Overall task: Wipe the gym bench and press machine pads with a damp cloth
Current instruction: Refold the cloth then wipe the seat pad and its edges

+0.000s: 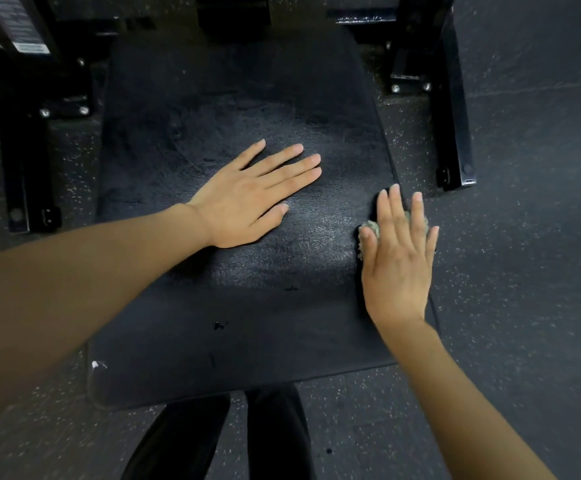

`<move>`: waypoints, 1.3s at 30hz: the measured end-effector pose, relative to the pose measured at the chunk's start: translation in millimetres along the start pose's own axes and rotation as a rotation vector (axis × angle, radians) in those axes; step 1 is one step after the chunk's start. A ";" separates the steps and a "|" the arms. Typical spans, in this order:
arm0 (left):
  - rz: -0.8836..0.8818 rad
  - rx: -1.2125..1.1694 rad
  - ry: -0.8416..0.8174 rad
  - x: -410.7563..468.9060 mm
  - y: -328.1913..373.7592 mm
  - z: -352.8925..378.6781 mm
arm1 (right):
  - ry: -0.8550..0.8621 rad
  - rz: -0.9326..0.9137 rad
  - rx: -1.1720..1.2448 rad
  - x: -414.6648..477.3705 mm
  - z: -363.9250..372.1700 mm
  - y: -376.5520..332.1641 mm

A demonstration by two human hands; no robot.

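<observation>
A black padded seat pad (192, 133) fills the middle of the view, its surface streaked with damp smears. My left hand (247, 195) lies flat on the pad's middle, fingers straight and spread. My right hand (399, 258) presses flat on a small grey-green cloth (368, 230) at the pad's right edge; only the cloth's fringe shows past the fingers. The fingertips reach over the pad's rim.
Black steel frame legs stand on both sides: a left leg (22, 161) and a right leg (451, 109), bolted at the floor. Speckled black rubber flooring (524, 237) surrounds the machine. My dark trouser legs (275, 434) show below the pad's near edge.
</observation>
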State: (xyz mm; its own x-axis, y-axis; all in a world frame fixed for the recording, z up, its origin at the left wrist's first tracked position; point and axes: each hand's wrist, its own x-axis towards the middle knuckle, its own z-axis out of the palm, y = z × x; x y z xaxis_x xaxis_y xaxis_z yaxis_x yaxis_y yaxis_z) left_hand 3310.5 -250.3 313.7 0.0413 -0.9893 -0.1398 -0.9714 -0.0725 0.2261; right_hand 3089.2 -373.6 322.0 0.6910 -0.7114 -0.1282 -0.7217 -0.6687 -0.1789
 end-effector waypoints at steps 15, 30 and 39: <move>0.135 -0.038 -0.026 -6.2 -13.9 -4.4 | 0.062 -0.127 0.018 -59.1 26.0 -95.6; 0.260 -0.018 -0.038 -25.5 -30.2 -1.0 | 0.149 0.341 0.108 -43.7 21.4 -86.2; 0.390 0.008 -0.034 -29.4 -45.1 -0.5 | 0.108 0.106 0.010 -93.2 44.2 -174.4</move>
State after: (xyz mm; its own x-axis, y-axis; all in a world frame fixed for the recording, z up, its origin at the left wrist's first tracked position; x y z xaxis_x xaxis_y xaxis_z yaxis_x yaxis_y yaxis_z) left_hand 3353.3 -218.0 308.1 -0.3390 -0.9376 -0.0773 -0.9145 0.3091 0.2612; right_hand 3152.5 -181.1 322.0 0.6018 -0.7976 -0.0418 -0.7898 -0.5865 -0.1796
